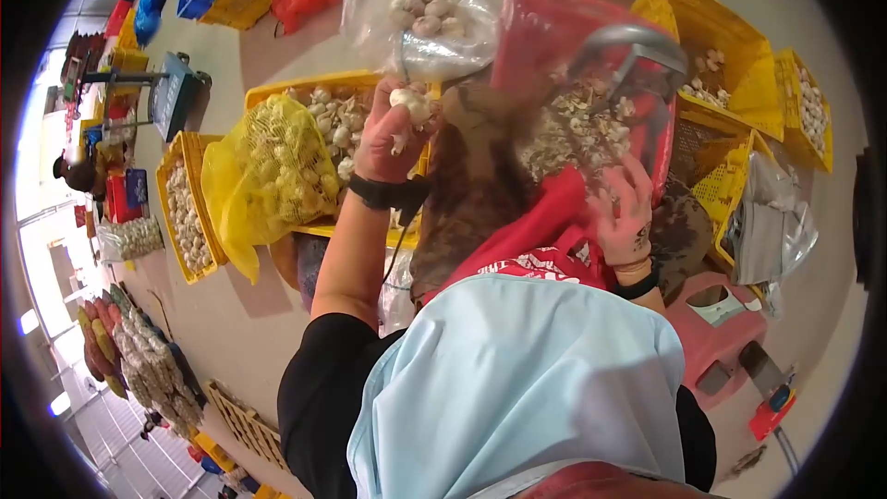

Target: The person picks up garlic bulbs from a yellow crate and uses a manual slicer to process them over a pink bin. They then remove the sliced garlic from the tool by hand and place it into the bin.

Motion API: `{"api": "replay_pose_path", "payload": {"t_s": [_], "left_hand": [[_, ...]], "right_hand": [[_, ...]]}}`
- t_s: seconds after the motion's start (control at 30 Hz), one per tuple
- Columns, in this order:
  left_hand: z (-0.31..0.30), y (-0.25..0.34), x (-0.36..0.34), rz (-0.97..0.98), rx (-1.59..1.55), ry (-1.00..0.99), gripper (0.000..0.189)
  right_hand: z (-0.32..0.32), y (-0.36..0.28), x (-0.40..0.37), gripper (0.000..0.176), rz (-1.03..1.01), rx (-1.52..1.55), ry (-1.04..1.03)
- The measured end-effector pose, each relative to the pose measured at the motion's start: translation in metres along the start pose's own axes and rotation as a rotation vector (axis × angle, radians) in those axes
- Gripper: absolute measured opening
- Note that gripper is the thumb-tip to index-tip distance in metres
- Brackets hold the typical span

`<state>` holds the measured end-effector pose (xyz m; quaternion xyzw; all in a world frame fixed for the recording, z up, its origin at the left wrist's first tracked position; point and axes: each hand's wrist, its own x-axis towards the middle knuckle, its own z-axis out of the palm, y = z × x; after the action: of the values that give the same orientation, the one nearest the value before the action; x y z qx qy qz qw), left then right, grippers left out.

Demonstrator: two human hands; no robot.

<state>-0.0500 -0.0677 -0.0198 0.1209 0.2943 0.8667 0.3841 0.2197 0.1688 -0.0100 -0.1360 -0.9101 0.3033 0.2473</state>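
My left hand (386,143) is closed round a white garlic bulb (413,105), held up beside a yellow crate (263,92) of loose garlic. A yellow net bag (277,162) filled with garlic lies over that crate's near side. My right hand (624,212) has its fingers apart and holds nothing visible, resting by the edge of a red tub (531,28). Dry garlic skins and scraps (577,129) fill the tub between my knees. Across its far side runs a grey curved bar (637,37), blurred. Red cloth (545,212) lies over my lap.
Beyond the crate is a clear plastic bag (370,0) of garlic bulbs. Yellow crates (748,55) with some garlic stand at the right, near a plastic-lined crate (762,212). Another garlic crate (176,162) is at the left. A pink plastic stool (721,342) sits lower right.
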Motion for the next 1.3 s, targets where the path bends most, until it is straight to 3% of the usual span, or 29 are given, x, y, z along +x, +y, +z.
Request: {"api": "replay_pose_path", "payload": {"t_s": [0.07,0.17,0.27,0.3,0.33,0.37,0.4,0.43,0.47,0.53,0.6,0.63,0.67,0.7,0.8,0.87,0.93,0.97,1.0,1.07,1.13,1.2,1.23,1.3], "left_hand": [[0.017,-0.016,0.005,0.005,-0.037,-0.058,0.046],[0.053,-0.04,0.008,-0.214,-0.3,0.074,0.049],[0.106,-0.067,0.006,-0.401,-0.227,0.063,0.053],[0.121,-0.081,0.003,-0.378,-0.2,-0.003,0.053],[0.128,-0.1,0.005,-0.353,-0.085,-0.078,0.05],[0.15,-0.104,-0.003,-0.339,0.275,-0.073,0.045],[0.161,-0.119,-0.007,-0.387,0.57,-0.209,0.044],[0.141,-0.156,-0.001,0.299,1.194,-0.517,0.043],[0.166,-0.144,0.0,0.373,1.457,-0.597,0.043],[0.16,-0.139,0.007,0.329,1.347,-0.655,0.039],[0.151,-0.1,0.005,0.261,1.274,-0.468,0.035],[0.137,-0.079,0.003,0.16,1.239,-0.264,0.031],[0.113,-0.062,0.006,0.208,1.189,-0.091,0.028],[0.092,-0.04,0.007,0.314,1.301,0.079,0.025],[-0.065,-0.017,0.005,0.261,1.113,0.562,0.021],[-0.129,-0.009,-0.007,-0.121,1.336,0.705,0.026],[-0.195,-0.029,-0.009,-0.323,1.481,0.572,0.03],[-0.227,-0.047,-0.009,-0.403,1.383,0.53,0.036],[-0.219,-0.051,0.0,-0.602,1.478,0.526,0.04],[-0.205,-0.064,0.018,-0.766,1.567,0.43,0.041],[-0.213,-0.086,0.019,-0.707,1.622,0.517,0.058],[-0.222,-0.083,0.019,-0.684,1.522,0.521,0.06],[-0.225,-0.079,0.013,-0.568,1.558,0.54,0.05],[-0.213,-0.054,0.004,-0.458,0.895,0.592,0.042]], "right_hand": [[-0.005,0.008,-0.008,0.041,0.024,-0.001,0.027],[-0.014,0.006,-0.018,0.039,0.014,-0.002,0.095],[-0.015,-0.004,-0.021,0.04,0.199,0.413,0.14],[-0.012,-0.002,-0.022,0.039,0.272,0.659,0.132],[-0.015,-0.006,-0.022,0.042,0.331,0.782,0.126],[-0.016,-0.012,-0.02,0.046,0.385,0.915,0.108],[-0.013,-0.017,-0.019,0.052,0.441,1.061,0.068],[-0.01,-0.009,-0.027,0.059,0.535,1.159,0.047],[-0.014,-0.008,-0.029,0.06,0.651,1.315,0.046],[-0.032,-0.014,-0.028,0.057,0.933,1.671,0.11],[-0.053,0.024,-0.041,0.044,0.97,1.936,0.148],[-0.064,0.047,-0.039,0.042,0.999,1.926,0.191],[-0.078,0.068,-0.034,0.039,1.028,1.915,0.237],[-0.094,0.089,-0.022,0.037,0.927,1.826,0.305],[-0.157,0.141,0.039,0.034,0.672,1.636,0.441],[-0.194,0.163,0.069,0.036,0.596,1.728,0.431],[-0.196,0.172,0.081,0.043,0.517,1.501,0.473],[-0.192,0.168,0.083,0.046,0.511,1.457,0.45],[-0.186,0.16,0.086,0.05,0.504,1.412,0.428],[-0.154,0.137,0.074,0.054,0.552,1.457,0.298],[-0.124,0.111,0.061,0.055,0.605,1.35,0.316],[-0.105,0.095,0.046,0.054,0.638,1.335,0.305],[-0.099,0.086,0.041,0.054,0.67,1.231,0.306],[-0.088,0.074,0.033,0.053,0.721,1.036,0.305]]}}
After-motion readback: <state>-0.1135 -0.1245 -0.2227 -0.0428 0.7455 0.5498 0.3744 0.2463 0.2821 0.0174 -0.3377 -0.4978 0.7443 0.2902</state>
